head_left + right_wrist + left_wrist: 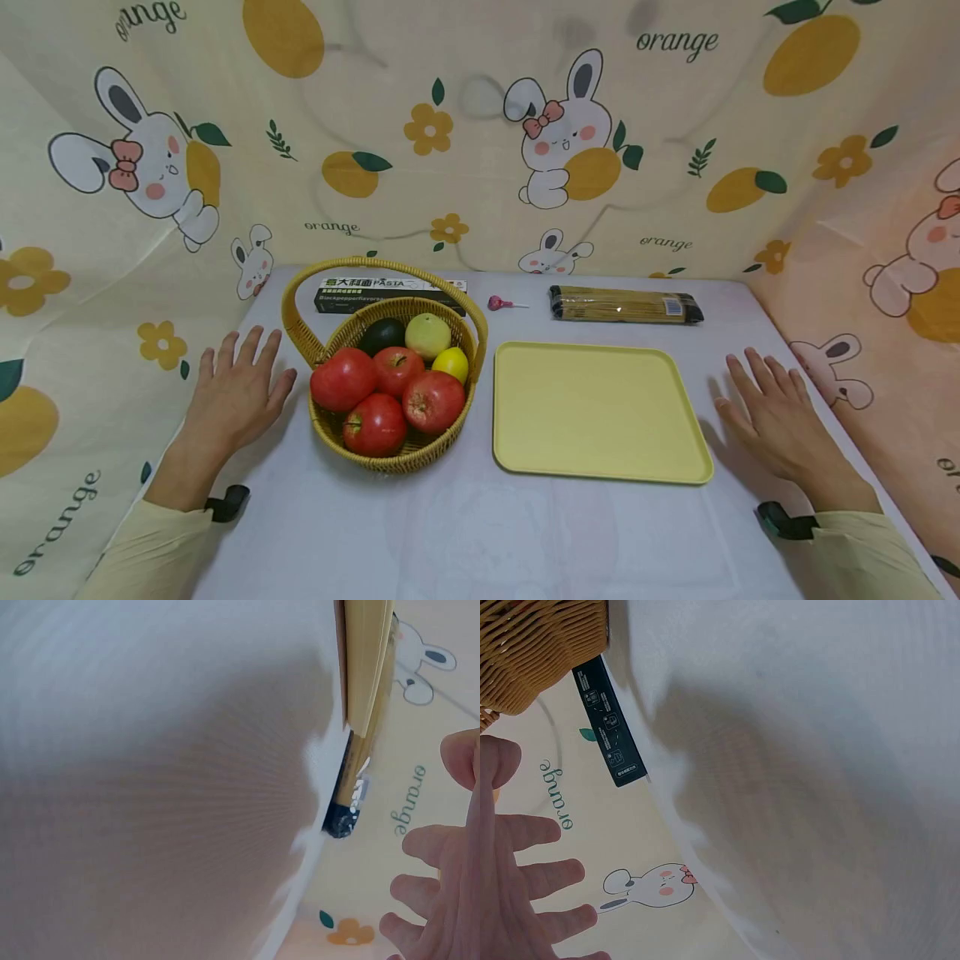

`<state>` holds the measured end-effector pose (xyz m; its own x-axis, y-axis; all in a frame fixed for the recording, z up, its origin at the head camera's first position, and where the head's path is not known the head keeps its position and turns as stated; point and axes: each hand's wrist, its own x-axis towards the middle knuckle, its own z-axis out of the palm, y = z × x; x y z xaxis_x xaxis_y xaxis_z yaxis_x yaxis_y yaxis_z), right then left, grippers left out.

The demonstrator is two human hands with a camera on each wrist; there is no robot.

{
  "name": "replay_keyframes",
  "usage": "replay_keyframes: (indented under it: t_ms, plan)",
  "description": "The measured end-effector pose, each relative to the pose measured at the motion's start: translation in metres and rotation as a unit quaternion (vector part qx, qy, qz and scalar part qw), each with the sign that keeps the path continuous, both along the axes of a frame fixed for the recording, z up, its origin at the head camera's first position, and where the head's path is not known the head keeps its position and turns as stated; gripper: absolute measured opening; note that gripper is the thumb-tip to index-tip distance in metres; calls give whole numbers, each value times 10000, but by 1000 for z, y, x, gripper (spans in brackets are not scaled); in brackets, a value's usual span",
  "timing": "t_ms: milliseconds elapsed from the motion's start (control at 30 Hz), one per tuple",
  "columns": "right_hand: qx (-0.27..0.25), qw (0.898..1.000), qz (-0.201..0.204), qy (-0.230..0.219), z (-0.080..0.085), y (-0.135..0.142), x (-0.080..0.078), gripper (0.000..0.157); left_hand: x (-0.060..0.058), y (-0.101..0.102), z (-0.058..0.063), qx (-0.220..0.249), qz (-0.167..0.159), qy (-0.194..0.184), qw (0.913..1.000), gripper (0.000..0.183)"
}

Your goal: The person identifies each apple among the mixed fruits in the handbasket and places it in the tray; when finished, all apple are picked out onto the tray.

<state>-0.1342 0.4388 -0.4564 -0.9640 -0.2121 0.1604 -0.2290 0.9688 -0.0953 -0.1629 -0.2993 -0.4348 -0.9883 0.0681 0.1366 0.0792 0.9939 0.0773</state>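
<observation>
My left hand (236, 400), fingers spread and holding nothing, is just left of a wicker basket (397, 462) with a tall handle. Red apples (375, 425), a pale green round fruit (428, 337), a yellow lemon (451, 365) and a dark green avocado-like fruit (382, 336) fill the basket. Over at the right, my right hand (780, 421) also has its fingers extended with nothing in them. It is beside a yellow rectangular tray (600, 412). In the left wrist view, the basket (540, 652) shows above the thumb. The right wrist view has the tray (364, 667) edge-on.
Behind the basket lies a black and white pasta box (337, 298). A wrapped pink lollipop (497, 302) sits right of it, followed by a clear-wrapped bundle of thin tan sticks (618, 306). A printed cloth (450, 100) hangs at the back and sides of the white table (480, 533).
</observation>
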Motion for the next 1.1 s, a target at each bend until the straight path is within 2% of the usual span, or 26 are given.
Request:
replay_keyframes:
  t_ms: [200, 400, 533, 633, 767, 933, 1000, 1100]
  plan:
    - [-54, 10000, -26, -18, 1, 0, 1, 76, 0, -1, 0, 0, -36, 28, 10000, 75]
    - [-340, 9993, 106, 122, 6, 3, 2, 72, 1, -7, 1, 72, -191, 269, 9994, 75]
    - [-736, 9971, 164, 110, 11, 5, 7, 70, 4, -15, 5, 467, -404, 425, 9972, 79]
    - [-993, 9945, 245, 211, 17, 6, 11, 69, 10, -21, 12, 1080, -522, 297, 9923, 82]
    - [-1212, 9907, 414, 458, 26, 7, 15, 69, 24, -28, 24, 1888, -463, 79, 9809, 85]
    - [-1341, 9879, 478, 613, 37, 6, 19, 69, 41, -34, 36, 2590, -435, 259, 9646, 83]
    - [-1440, 9863, 495, 635, 42, 4, 21, 67, 47, -34, 39, 2953, -594, 383, 9528, 79]
    - [-1550, 9851, 466, 579, 48, 0, 25, 67, 56, -32, 44, 3687, -910, 422, 9241, 71]
